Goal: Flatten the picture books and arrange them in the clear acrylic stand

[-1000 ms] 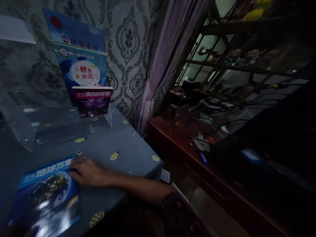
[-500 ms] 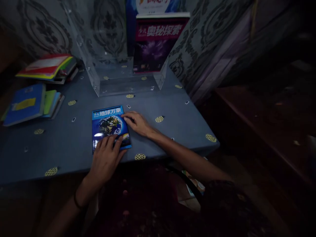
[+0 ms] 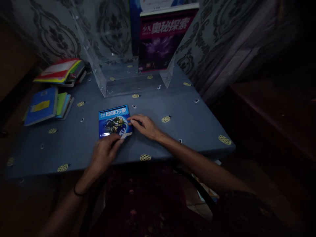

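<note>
A blue paperback book [image 3: 114, 125] with a globe on its cover lies on the table close to me. My left hand [image 3: 106, 149] is closed on the book's lower edge, thumb below and fingers over the cover. Near that hand the lower right corner looks curled up, with a pale strip showing. At the book's right edge rests my right hand [image 3: 145, 126], its fingers loosely extended and the index fingertip touching the cover. The book's bottom part is hidden behind my left hand.
A clear acrylic stand [image 3: 102, 86] at the back holds a purple-and-black book [image 3: 160, 42], with a blue book [image 3: 135, 36] behind it. To the left are stacked books with a red-and-yellow one [image 3: 59, 70] and a blue one [image 3: 43, 105]. The patterned tablecloth [image 3: 197, 125] covers the table.
My left hand has gone from lying spread on the cover to gripping the book's lower edge, where the corner now curls up. My right hand stays at the right edge. The view has shifted slightly.
</note>
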### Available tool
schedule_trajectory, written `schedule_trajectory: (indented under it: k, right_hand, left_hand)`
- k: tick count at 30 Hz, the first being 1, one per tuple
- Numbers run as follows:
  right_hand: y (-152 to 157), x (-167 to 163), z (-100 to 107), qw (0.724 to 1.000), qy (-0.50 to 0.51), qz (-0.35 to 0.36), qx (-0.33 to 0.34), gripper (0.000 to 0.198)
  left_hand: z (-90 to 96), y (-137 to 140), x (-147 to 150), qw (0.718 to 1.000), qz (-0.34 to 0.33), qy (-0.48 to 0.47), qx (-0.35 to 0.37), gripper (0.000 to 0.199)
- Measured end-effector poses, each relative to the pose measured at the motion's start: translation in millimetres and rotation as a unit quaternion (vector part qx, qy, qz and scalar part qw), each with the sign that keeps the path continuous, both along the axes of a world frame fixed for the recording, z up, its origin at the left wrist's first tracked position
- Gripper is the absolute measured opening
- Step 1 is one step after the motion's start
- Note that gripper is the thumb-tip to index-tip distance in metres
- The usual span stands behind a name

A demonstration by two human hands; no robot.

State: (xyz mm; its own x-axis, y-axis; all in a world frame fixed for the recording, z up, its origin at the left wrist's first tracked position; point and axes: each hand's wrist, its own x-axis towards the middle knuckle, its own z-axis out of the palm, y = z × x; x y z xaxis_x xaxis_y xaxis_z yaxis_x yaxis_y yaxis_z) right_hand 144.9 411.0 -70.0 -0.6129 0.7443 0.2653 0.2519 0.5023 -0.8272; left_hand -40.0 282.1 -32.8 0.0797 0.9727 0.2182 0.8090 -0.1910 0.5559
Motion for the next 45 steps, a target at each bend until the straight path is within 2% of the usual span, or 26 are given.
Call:
schedule_trajectory:
  k: [3,6,10,15,18,24,26,28,31,33,35,37,39,41,43,45]
  right_hand:
    - [-3,2,2,1.000,0.001,0.002,0.001,0.027]
    - [-5,2,3,1.000,0.002,0.003,-0.001,0.027]
    - [-7,3,5,1.000,0.006,0.007,-0.007,0.028]
    - [-24,12,7,0.999,0.019,0.027,-0.012,0.028]
    - [-47,24,5,0.998,0.014,0.051,0.030,0.031]
    - [-86,41,1,0.981,-0.070,0.052,0.171,0.033]
    - [-90,42,1,0.977,-0.092,0.044,0.187,0.031]
    - [-90,41,1,0.979,-0.086,0.030,0.182,0.029]
    - [-83,37,4,0.989,-0.055,0.012,0.135,0.027]
    - [-77,29,7,0.995,-0.046,-0.001,0.090,0.026]
    - [-70,16,8,0.995,-0.063,-0.022,0.076,0.026]
    - [-63,0,7,0.989,-0.109,-0.052,0.088,0.032]
    - [-59,-16,3,0.979,-0.164,-0.075,0.097,0.041]
    - [-58,-26,-1,0.972,-0.196,-0.085,0.097,0.045]
    - [-59,-29,-5,0.972,-0.192,-0.088,0.102,0.045]
    - [-59,-26,-9,0.976,-0.167,-0.092,0.101,0.045]
  left_hand:
    - [0.3,4,-4,0.995,0.004,-0.078,-0.055,0.029]
    - [0.2,5,-5,0.993,0.008,-0.091,-0.070,0.031]
    - [1.4,1,0,0.997,0.005,-0.055,-0.057,0.032]
    - [1.0,-12,9,0.997,-0.048,0.055,-0.006,0.027]
    - [-3.2,-21,13,0.993,-0.072,0.090,0.029,0.024]
    - [-14.0,-24,6,0.993,-0.084,0.042,0.073,0.026]
    - [-18.7,-18,-6,0.995,-0.045,0.039,0.077,0.026]
    - [-24.3,-10,-23,0.993,0.038,0.076,0.084,0.027]
    - [-32.9,3,-47,0.976,0.139,0.152,0.067,0.041]
    - [-37.9,10,-56,0.975,0.147,0.159,0.048,0.048]
    - [-41.7,15,-59,0.981,0.134,0.135,0.043,0.048]
    - [-44.2,21,-57,0.987,0.125,0.089,0.047,0.047]
    - [-45.5,26,-55,0.989,0.136,0.012,0.055,0.046]
    - [-45.6,32,-54,0.980,0.160,-0.109,0.052,0.046]
    - [-44.0,38,-53,0.943,0.200,-0.263,0.041,0.046]
    - [-40.1,43,-50,0.872,0.241,-0.427,0.004,0.041]
